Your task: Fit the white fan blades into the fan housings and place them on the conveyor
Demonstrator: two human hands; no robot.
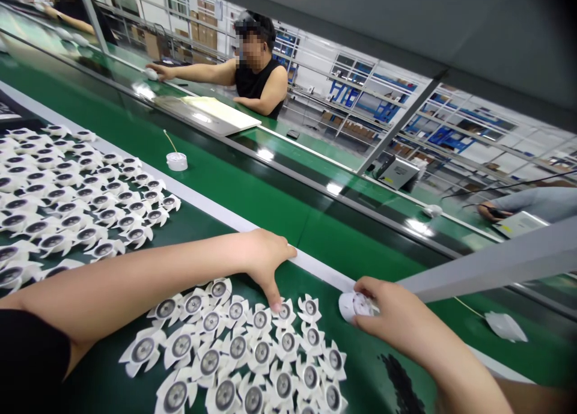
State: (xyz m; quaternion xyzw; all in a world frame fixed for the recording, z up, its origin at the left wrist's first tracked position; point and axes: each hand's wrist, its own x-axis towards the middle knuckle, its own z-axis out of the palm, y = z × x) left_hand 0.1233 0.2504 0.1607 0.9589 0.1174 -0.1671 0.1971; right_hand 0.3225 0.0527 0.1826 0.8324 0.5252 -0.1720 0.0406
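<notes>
Left hand (269, 261) spread, thumb touching a white fan wheel (283, 312) among others on the green table (180, 252), right hand (383, 306) gripping a round white housing (356, 304) beside them, another white housing (177, 161) on the belt (279, 210) beyond.

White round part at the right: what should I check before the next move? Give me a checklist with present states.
1. White round part held in right grip: ok
2. Left grip open, thumb at a fan wheel: ok
3. That thumb firmly touching the wheel: cannot tell
4. Nearby fan wheels spaced apart: not ok, blades crowd together
5. Opposite co-worker away from both hands: ok
</notes>
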